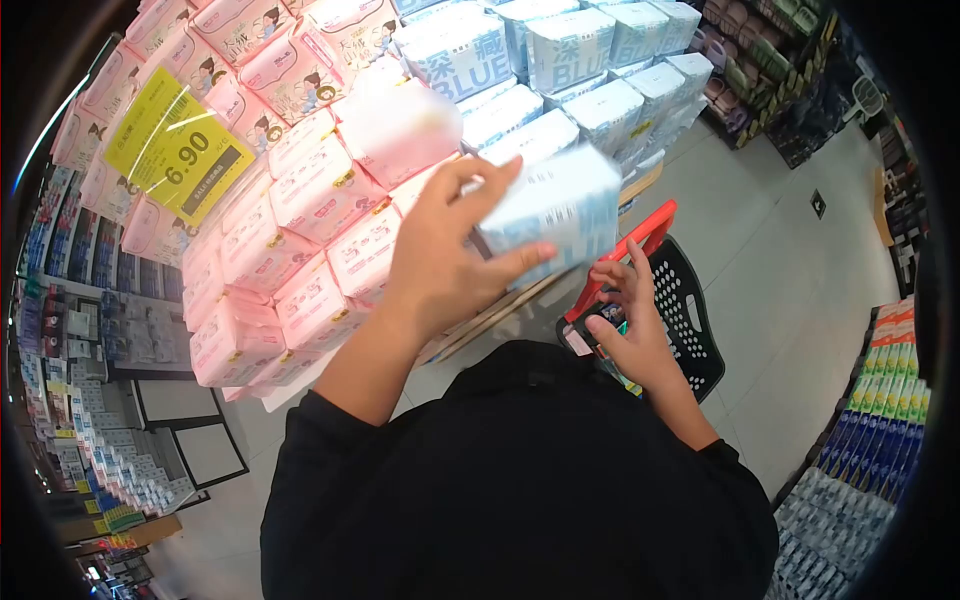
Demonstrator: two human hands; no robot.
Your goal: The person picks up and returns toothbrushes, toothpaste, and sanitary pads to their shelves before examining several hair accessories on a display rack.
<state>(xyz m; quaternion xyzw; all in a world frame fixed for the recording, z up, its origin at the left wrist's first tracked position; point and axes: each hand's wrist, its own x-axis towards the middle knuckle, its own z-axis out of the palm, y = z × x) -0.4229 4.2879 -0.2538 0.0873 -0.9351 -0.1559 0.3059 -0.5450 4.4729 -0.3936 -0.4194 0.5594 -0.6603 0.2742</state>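
My left hand (455, 245) grips a blue-and-white tissue pack (556, 208), thumb on the near side and fingers over its top left edge. The pack is tilted and slightly blurred, above the front edge of the display. Stacked pink packs (318, 190) lie beside and below my left hand. My right hand (632, 325) is to the right of the pack, fingers apart and curled, with nothing in it. It overlaps the red handle (655, 228) of a black shopping basket (697, 345).
More blue packs (570, 50) fill the far right of the display. A yellow price sign (180, 145) reading 6.90 stands at the left. Slippers hang on a rack (760, 60) at the back right. Boxed goods (865, 430) line the right, and shelves (90, 330) stand at the left.
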